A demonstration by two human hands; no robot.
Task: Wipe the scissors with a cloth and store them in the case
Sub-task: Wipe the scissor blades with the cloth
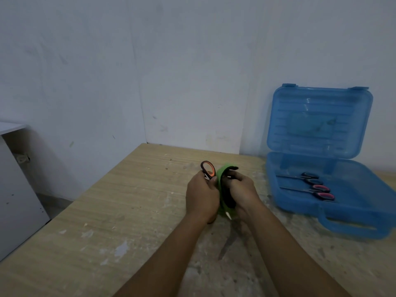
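While the left hand point(201, 196) grips the orange-handled scissors point(208, 169) near the handle, the right hand point(242, 192) pinches the green cloth point(220, 173) round the blades, over the table point(107, 211). At 3 o'clock of the hands, the blue case point(353, 213) lies open, with 2 stored scissors point(319, 188) inside.

Both bare forearms reach forward and converge. The left hand point(201, 195) curls round the scissors point(211, 174) by the handle; the right hand point(243, 189) seems to pinch the cloth point(220, 174), fingers bent inward.
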